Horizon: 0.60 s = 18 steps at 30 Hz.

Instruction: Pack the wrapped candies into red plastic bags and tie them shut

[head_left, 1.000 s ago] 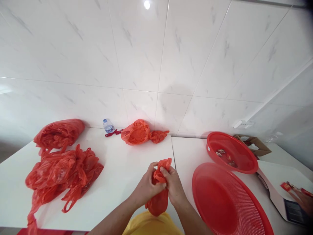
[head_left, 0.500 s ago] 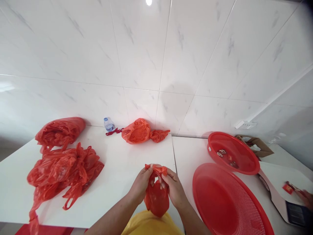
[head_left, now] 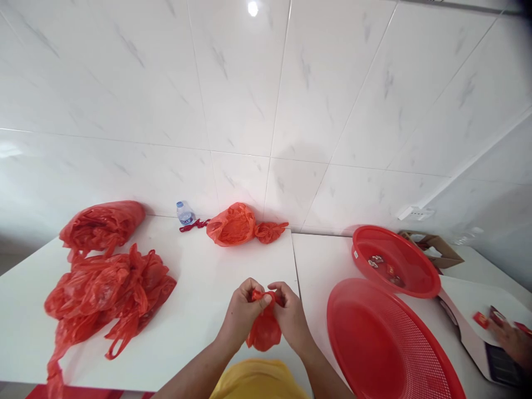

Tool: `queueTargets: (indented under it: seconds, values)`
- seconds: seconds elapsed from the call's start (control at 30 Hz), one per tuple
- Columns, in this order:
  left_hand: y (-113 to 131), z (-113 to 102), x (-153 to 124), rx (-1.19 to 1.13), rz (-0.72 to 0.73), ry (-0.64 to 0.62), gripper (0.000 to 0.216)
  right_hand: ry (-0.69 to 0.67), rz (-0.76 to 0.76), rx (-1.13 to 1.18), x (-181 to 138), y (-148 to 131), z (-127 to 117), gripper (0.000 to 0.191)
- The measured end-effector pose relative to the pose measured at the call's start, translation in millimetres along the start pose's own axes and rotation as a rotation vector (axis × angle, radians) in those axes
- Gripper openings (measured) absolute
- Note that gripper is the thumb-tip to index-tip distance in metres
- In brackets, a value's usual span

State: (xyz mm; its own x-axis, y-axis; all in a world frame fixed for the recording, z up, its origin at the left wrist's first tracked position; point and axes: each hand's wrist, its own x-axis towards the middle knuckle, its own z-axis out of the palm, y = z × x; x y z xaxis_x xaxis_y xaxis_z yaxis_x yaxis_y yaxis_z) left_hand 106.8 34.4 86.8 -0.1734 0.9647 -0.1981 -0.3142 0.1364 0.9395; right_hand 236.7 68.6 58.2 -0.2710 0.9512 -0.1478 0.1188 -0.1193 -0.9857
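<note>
A small red plastic bag [head_left: 265,333] hangs in front of my yellow top, its upper part bunched between my two hands. My left hand [head_left: 244,310] pinches the gathered top, with the thumb pressed across it. On the other side my right hand [head_left: 291,316] grips the bag too, fingers curled. What lies inside the bag cannot be made out. Left of my hands is a heap of crumpled red plastic bags [head_left: 112,293], with a folded red bundle [head_left: 102,224] behind it. By the wall sit an open-topped red bag [head_left: 233,226] and a smaller knotted red bag [head_left: 271,231].
A clear bottle [head_left: 184,213] stands by the wall. To my right are a red perforated basket [head_left: 369,338] and a red basin [head_left: 376,238] with a few small packets. Beyond them, another person's hand [head_left: 513,341] holds packets over a white scale [head_left: 474,299]. A cardboard box [head_left: 446,252] is behind.
My hands have drawn closer together, and the opening at the bag's top has closed into a bunch. The bag hangs shorter. At the scale, the other person's hand has moved left.
</note>
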Motion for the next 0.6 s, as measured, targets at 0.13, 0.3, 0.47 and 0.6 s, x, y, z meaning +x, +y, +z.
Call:
queueTargets:
  seconds: [0.13,0.3,0.47,0.6]
  values:
    - [1.3,4.8,-4.1,0.091,-0.003,-0.027,0.024,-0.004,0.046,-0.002,0.3,2.8,-0.7,0.02]
    - [3.8,4.2,-5.9,0.128,-0.006,-0.03,0.019,-0.065,0.103,0.269,-0.7,-5.9,-6.1,0.022]
    - [4.5,-3.4,-3.3,0.221,0.139,-0.023,0.015,-0.129,0.201,0.712,1.8,-13.2,-15.3,0.025]
    - [4.0,-8.2,-4.0,0.398,0.413,-0.002,0.012,-0.093,0.179,0.724,6.8,-17.3,-18.6,0.023]
